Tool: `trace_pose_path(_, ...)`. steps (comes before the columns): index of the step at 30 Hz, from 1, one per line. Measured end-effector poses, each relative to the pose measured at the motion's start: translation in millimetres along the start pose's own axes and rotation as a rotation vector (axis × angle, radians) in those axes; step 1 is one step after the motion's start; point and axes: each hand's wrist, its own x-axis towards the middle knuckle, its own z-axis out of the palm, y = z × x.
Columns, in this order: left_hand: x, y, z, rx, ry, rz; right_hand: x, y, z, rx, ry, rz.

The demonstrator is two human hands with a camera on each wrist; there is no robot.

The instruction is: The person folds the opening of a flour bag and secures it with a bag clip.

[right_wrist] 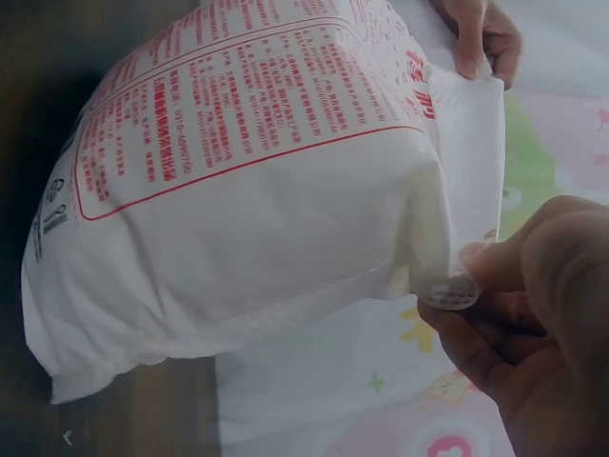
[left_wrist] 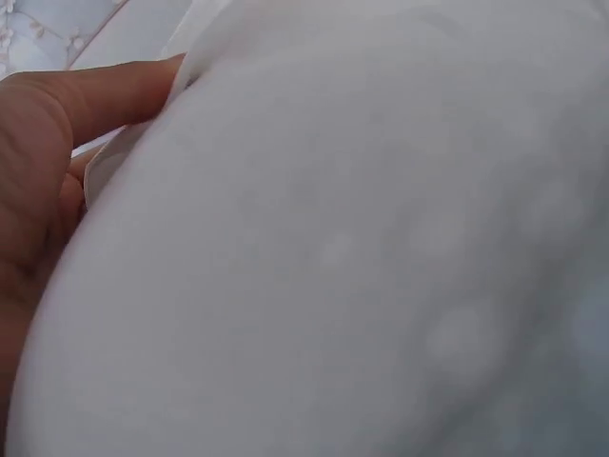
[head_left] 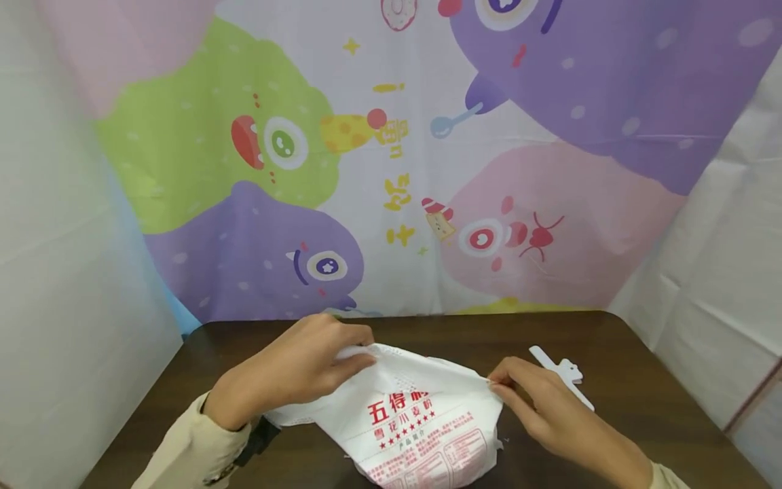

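Note:
A white flour bag with red printing stands at the front middle of the table, its top edge stretched between two hands. My left hand pinches the top edge at the left corner between thumb and fingers. At the right corner, my right hand pinches the edge the same way. In the right wrist view the bag looks full and rounded below, with a flat top flap between the hands. Pale bag material fills most of the left wrist view, beside the left thumb.
To the right of the bag, a white bag clip lies on the dark brown table. Behind the table hangs a backdrop with cartoon monsters. White cloth walls close off both sides.

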Motion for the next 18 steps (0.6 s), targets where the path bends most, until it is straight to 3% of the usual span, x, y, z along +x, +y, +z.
trace_pose_path(3, 0.9, 2.2, 4.3, -0.047, 0.033, -0.023, -1.4, 1.3, -1.3, 0.007, -0.002, 0.025)
trace_pose_path(6, 0.7, 6.6, 10.8, -0.109, 0.019, -0.08, -4.8, 2.0, -1.8, -0.019, 0.021, 0.037)
trace_pose_path(9, 0.0, 10.7, 16.8, -0.076, 0.007, -0.113, -7.2, 3.5, -3.8, -0.029, 0.049, 0.023)
trace_pose_path(13, -0.8, 7.9, 18.3, 0.007, 0.043, -0.08, -7.3, 5.9, -5.6, -0.032, 0.078, -0.01)
trace_pose_path(18, -3.8, 0.6, 16.9, -0.006, 0.057, -0.033, -5.9, 7.4, -1.5, -0.029, 0.112, -0.079)
